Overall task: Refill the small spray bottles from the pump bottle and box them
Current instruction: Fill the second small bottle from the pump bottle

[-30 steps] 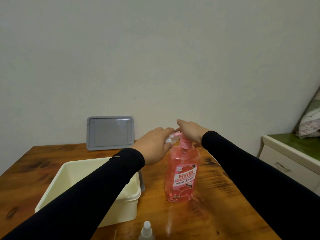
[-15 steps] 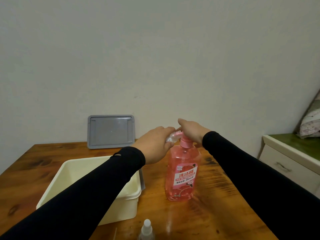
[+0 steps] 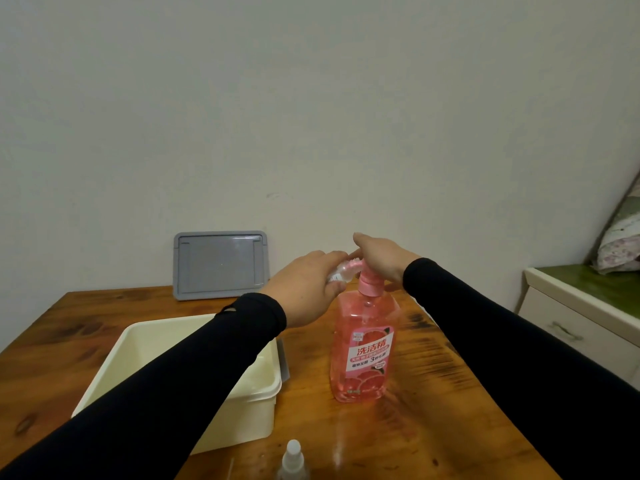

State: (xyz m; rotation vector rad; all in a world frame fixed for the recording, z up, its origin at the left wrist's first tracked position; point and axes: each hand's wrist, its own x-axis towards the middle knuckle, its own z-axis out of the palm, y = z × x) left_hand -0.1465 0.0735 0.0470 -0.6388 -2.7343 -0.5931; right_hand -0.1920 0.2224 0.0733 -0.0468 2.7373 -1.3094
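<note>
A pink pump bottle (image 3: 363, 344) of liquid stands upright on the wooden table (image 3: 433, 410). My left hand (image 3: 304, 289) grips a small clear spray bottle (image 3: 337, 273) and holds it at the pump's spout. My right hand (image 3: 377, 259) rests palm-down on the pump head, fingers laid flat over it. A cream plastic box (image 3: 256, 403) sits open at the left, partly hidden by my left sleeve. Another small spray bottle (image 3: 293, 460) with a white nozzle stands at the near table edge.
A grey box lid (image 3: 221, 265) leans against the wall at the table's back edge. A white cabinet (image 3: 581, 323) with a green top stands to the right, with patterned bedding (image 3: 620, 240) on it.
Both hands stay at the pump head. The view has shifted slightly; nothing else has visibly moved.
</note>
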